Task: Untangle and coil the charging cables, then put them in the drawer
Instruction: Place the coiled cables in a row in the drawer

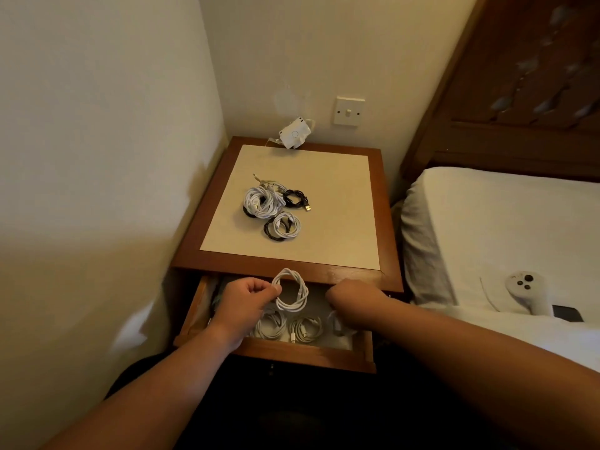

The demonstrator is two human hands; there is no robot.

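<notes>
The open drawer (305, 352) is nearest, with stored coils (305, 329) lying in its near half. Above them the left hand (245, 298) pinches a white coil (292, 289) by its left edge. The loop stands upright just right of the fingertips, apparently over the drawer's far part. The right hand (352, 295) is curled, knuckles up, at the drawer's right; whether it holds anything I cannot tell. Farther off, more coils (259, 201) lie on the table (324, 177).
</notes>
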